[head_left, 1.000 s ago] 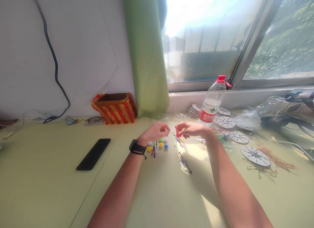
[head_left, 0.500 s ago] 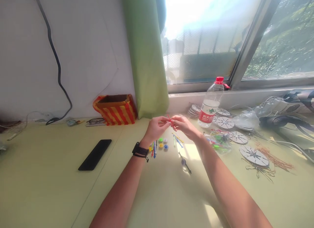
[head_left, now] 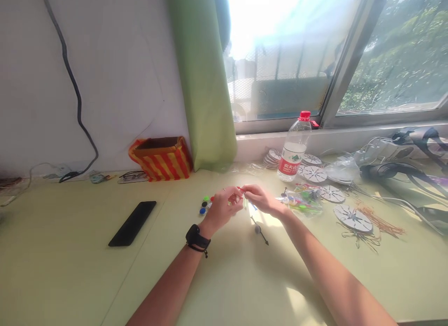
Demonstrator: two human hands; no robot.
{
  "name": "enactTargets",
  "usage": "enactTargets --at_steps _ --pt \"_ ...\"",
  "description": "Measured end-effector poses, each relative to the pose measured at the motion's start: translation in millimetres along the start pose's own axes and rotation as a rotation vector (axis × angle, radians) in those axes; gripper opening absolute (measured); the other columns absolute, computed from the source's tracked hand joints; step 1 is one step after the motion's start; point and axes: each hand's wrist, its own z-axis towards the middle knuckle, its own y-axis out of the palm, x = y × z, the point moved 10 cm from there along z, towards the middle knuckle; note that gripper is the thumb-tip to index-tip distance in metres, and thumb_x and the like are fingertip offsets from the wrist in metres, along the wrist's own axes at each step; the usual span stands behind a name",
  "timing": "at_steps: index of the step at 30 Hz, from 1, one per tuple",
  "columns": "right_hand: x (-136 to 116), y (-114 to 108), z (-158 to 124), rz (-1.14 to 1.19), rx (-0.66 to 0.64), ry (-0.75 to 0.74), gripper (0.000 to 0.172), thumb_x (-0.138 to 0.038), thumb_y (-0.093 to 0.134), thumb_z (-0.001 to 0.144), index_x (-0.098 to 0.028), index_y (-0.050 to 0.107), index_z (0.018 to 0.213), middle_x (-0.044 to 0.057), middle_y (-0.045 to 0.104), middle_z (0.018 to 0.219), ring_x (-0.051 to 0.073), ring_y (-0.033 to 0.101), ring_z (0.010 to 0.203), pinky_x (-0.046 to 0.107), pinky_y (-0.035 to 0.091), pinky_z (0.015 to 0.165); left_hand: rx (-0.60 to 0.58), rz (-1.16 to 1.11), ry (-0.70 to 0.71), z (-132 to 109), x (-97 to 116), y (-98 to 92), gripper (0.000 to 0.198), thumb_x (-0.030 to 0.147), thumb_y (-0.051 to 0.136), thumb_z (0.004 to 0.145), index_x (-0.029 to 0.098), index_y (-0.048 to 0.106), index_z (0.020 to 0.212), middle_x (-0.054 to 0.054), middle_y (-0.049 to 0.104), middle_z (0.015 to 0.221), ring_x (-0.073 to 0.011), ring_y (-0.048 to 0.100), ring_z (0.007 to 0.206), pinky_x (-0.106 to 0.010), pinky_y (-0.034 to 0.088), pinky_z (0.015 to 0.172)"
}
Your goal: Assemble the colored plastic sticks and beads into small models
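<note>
My left hand [head_left: 224, 208], with a black watch on the wrist, and my right hand [head_left: 259, 198] meet over the yellow-green table [head_left: 70, 270]. Both pinch a thin red plastic stick [head_left: 240, 189] between their fingertips. Small coloured buttons [head_left: 206, 204] lie just left of my left hand. A dark pin with a round head [head_left: 259, 230] lies on the table below my right hand. A clear bag of coloured plastic pieces [head_left: 304, 202] sits just right of my right hand.
A black phone [head_left: 132, 216] lies at the left. A red-and-yellow striped box [head_left: 161, 158] stands by the wall next to a green curtain [head_left: 201, 78]. A water bottle [head_left: 293, 151], white slotted discs [head_left: 352, 217] and cables [head_left: 402, 172] are at the right.
Both hands came together on the red stick, rose slightly, then lowered again towards the table. The view shifted a little, so the buttons now show left of my left hand.
</note>
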Motion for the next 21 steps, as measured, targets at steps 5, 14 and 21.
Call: enactTargets --at_steps 5,14,21 --pt "19 -20 1 -0.312 0.105 0.085 0.033 -0.025 0.048 0.089 -0.019 0.071 0.112 0.008 0.071 0.107 0.023 0.062 0.095 0.031 0.049 0.081 -0.090 0.087 0.004 -7 -1 10.9 0.015 0.029 0.063 0.091 0.020 0.061 0.080 0.000 0.068 0.082 -0.0158 0.061 0.076 -0.027 0.045 0.071" --pt "44 -28 -2 -0.485 0.196 0.097 0.034 -0.016 0.057 0.083 -0.014 0.070 0.114 0.009 0.072 0.095 0.021 0.065 0.080 0.030 0.050 0.078 -0.239 0.272 0.062 -39 -1 19.7 0.014 0.029 0.065 0.092 0.024 0.077 0.089 -0.004 0.071 0.084 -0.0245 0.061 0.097 -0.035 0.046 0.084" --pt "38 -28 -1 -0.538 0.247 0.012 0.030 -0.009 0.056 0.080 -0.014 0.068 0.107 0.008 0.068 0.093 0.020 0.064 0.080 0.029 0.050 0.077 -0.216 0.297 0.034 -50 -19 -9.5 0.009 0.028 0.069 0.089 0.025 0.078 0.086 -0.004 0.075 0.091 -0.0260 0.060 0.100 -0.042 0.047 0.098"
